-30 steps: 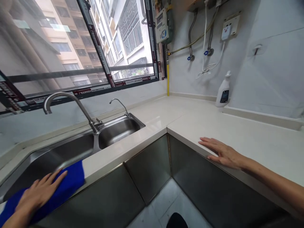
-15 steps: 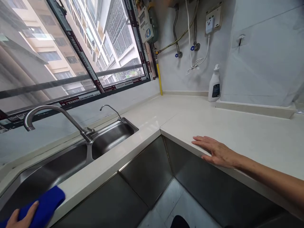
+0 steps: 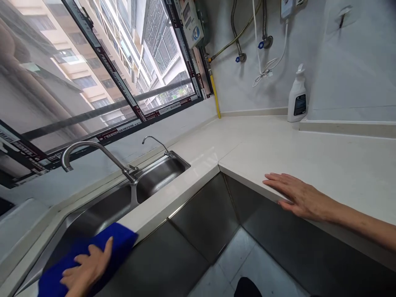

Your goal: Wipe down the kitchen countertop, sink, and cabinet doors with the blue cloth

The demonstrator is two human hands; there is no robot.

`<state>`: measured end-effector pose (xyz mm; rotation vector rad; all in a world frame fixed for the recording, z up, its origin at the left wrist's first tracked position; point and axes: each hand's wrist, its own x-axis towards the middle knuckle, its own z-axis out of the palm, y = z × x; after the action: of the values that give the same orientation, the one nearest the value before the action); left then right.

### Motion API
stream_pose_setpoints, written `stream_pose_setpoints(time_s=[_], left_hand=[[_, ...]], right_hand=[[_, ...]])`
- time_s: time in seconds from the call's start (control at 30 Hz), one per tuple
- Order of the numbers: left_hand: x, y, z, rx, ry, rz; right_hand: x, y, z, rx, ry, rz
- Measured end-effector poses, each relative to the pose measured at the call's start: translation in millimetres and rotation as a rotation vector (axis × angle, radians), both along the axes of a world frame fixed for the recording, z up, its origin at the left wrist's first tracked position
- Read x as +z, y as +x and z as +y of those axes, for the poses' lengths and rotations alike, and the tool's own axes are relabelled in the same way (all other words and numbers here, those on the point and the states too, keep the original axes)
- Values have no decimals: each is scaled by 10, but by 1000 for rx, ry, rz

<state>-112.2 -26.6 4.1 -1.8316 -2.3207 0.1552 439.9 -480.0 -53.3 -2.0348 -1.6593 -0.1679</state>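
Note:
My left hand [image 3: 85, 270] presses flat, fingers spread, on a blue cloth [image 3: 93, 255] that lies over the front rim of the steel double sink [image 3: 148, 181] at the lower left. My right hand [image 3: 298, 196] lies open and flat on the white countertop [image 3: 309, 152], close to its front edge, holding nothing. A tall curved faucet [image 3: 95, 154] rises between the two basins, and a small second tap [image 3: 156, 142] stands behind the right basin.
A white spray bottle [image 3: 297, 97] stands against the back wall on the counter. Pipes, hoses and a yellow gas pipe [image 3: 215, 93] run down the corner wall beside a large window [image 3: 93, 70]. Steel cabinet fronts [image 3: 204, 218] sit under the counter; tiled floor below.
The blue cloth and my left hand have come back into view, sliding right along the sink's front rim. My right hand stays flat on the counter. The view has tilted.

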Motion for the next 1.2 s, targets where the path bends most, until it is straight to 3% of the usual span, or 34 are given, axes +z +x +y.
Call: stream_pose_setpoints(time_s=[0.1,0.3,0.9,1.2], left_hand=[[116,522,-279,-163,10,-134],[217,1378,-597,-397,11,-42],[239,3550,-754,-830,-46,-21],[225,4263,-701,-892,-65,-84]], right_hand=[[-4,4,2,10,6,11],[37,-14,5,26,9,9],[235,-155,37,-20,37,16],[390,-235,52,-52,-11,26]])
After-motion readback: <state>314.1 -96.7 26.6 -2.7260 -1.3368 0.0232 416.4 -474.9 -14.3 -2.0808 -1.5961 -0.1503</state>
